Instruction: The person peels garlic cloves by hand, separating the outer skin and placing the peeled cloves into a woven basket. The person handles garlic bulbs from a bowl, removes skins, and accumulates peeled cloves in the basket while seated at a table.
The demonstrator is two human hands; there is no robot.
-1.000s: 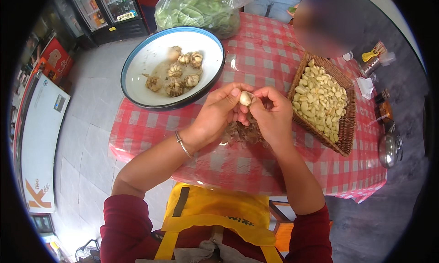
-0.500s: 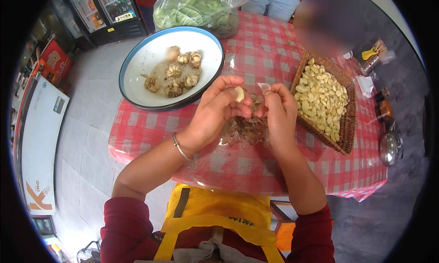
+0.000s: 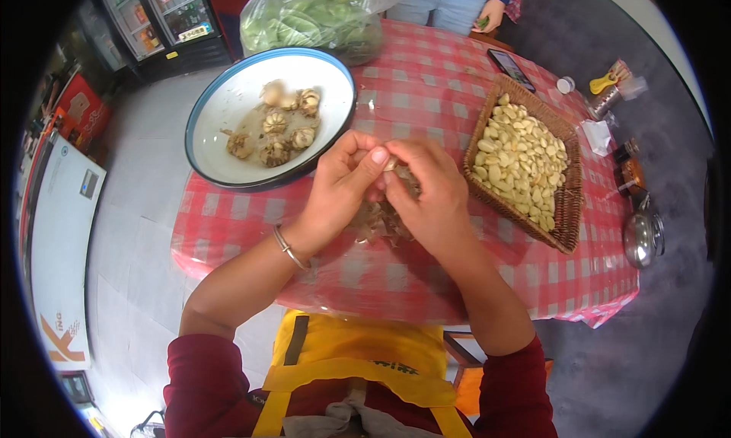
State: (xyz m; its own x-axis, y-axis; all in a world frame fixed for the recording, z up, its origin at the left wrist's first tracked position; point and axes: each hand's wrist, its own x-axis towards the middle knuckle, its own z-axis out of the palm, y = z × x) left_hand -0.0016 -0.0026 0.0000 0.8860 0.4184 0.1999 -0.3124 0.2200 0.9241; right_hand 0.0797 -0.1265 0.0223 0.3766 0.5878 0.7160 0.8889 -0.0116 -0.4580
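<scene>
My left hand [image 3: 340, 181] and my right hand [image 3: 428, 188] meet over the middle of the table, fingers closed around one garlic clove [image 3: 391, 164]. Most of the clove is hidden by my fingertips. Below my hands lies a heap of dry brown garlic skins [image 3: 378, 222]. To the left, a white enamel basin [image 3: 221, 126] with a blue rim holds several whole garlic bulbs [image 3: 275, 121]. On the right stands a rectangular wicker basket [image 3: 567, 229], filled with peeled garlic cloves [image 3: 521, 160].
A clear bag of green leafy vegetables [image 3: 312, 25] sits behind the basin. A phone [image 3: 511, 69] lies beyond the basket. Tissues [image 3: 597, 136], condiment jars [image 3: 629, 164] and a metal pot [image 3: 643, 238] line the right edge. Another person's hand [image 3: 493, 15] shows at the far side.
My hands were apart, the left with the clove and the right with a piece of skin; now they have come together on the clove. The view has shifted slightly.
</scene>
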